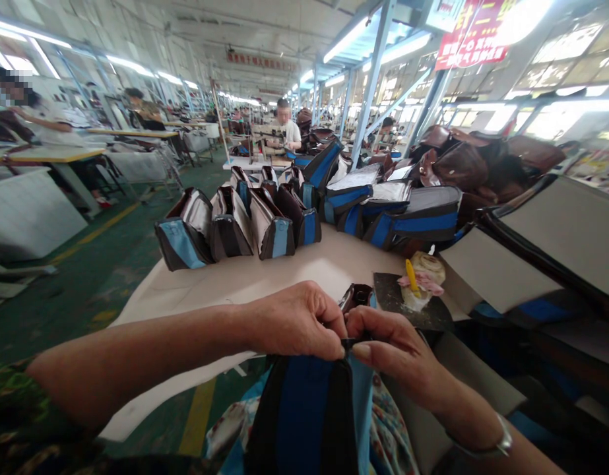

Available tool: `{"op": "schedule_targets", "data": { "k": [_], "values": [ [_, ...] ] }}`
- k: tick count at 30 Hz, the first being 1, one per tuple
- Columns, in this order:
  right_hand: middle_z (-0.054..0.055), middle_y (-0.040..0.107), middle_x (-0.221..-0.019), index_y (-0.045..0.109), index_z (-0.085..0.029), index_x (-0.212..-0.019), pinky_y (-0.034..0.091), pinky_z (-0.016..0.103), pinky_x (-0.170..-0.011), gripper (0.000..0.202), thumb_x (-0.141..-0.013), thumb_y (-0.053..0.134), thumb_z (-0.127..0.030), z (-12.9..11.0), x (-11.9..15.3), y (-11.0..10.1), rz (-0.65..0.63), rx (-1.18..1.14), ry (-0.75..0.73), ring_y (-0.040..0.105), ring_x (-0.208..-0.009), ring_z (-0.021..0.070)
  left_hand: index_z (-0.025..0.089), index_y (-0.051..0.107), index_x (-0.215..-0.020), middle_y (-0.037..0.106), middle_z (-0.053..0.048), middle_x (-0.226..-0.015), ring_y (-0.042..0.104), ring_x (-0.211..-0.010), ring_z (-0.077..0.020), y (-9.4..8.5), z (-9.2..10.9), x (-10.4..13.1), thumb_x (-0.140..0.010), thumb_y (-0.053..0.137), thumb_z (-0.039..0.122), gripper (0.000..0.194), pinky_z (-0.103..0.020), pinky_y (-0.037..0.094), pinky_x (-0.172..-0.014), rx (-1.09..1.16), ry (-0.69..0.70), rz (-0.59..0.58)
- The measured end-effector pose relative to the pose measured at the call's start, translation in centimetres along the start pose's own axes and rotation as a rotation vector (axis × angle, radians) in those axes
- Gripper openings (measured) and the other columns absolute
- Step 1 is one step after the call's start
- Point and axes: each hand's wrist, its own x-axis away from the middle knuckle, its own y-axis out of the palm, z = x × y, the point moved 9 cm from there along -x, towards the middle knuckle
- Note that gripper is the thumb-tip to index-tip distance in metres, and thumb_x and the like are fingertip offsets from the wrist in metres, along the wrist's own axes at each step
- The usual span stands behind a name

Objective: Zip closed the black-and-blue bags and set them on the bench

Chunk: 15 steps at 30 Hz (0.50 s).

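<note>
A bag (307,409) with a blue stripe between dark panels stands upright in front of me, close to my lap. My left hand (304,320) pinches the dark edging at the bag's top corner, thumb and fingers pressed together. Right beside it, my right hand (396,346) grips the same edge between thumb and forefinger. Both sets of fingertips nearly touch there. Behind my hands shows the bag's brown inner part (357,295), partly covered by them. On the right wrist sits a silver bangle (505,435).
Several striped bags stand in a row on the pale table (328,264). More blue-striped bags (425,221) and brown bags (462,161) are piled at the right. A jar (423,270) with a yellow-handled brush (411,274) rests on a dark board (390,297). A co-worker (287,128) sits farther back.
</note>
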Motion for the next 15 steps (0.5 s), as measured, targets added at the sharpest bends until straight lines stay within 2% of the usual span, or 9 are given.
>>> {"op": "schedule_targets", "data": {
  "k": [5, 11, 15],
  "values": [
    [-0.003, 0.049, -0.067, 0.055, -0.018, -0.071, 0.030, 0.026, -0.059, 0.018, -0.082, 0.065, -0.027, -0.6, -0.3, -0.2, 0.063, 0.066, 0.030, 0.040, -0.066, 0.0129, 0.015, 0.072, -0.078, 0.053, 0.003, -0.065, 0.044, -0.058, -0.0111, 0.1, 0.1, -0.2, -0.070, 0.067, 0.026, 0.014, -0.024, 0.030, -0.049, -0.020, -0.003, -0.023],
    [-0.003, 0.050, -0.064, 0.056, -0.018, -0.069, 0.030, 0.026, -0.056, 0.010, -0.077, 0.061, -0.022, -0.1, -0.3, -0.4, 0.060, 0.073, 0.088, 0.041, -0.063, 0.0123, 0.015, 0.070, -0.076, 0.049, 0.005, -0.059, 0.039, -0.053, -0.0102, 0.3, -0.5, -0.5, -0.071, 0.063, 0.022, 0.011, -0.024, 0.025, -0.046, 0.059, -0.024, -0.050],
    [-0.004, 0.048, -0.065, 0.056, -0.018, -0.070, 0.030, 0.026, -0.056, 0.009, -0.076, 0.060, -0.024, 0.4, -0.2, -0.6, 0.042, 0.032, 0.100, 0.039, -0.062, 0.0117, 0.015, 0.072, -0.075, 0.053, 0.003, -0.062, 0.044, -0.058, -0.0120, 0.1, -0.4, -0.7, -0.071, 0.063, 0.022, 0.012, -0.024, 0.030, -0.048, 0.028, 0.020, -0.026]
  ]
}}
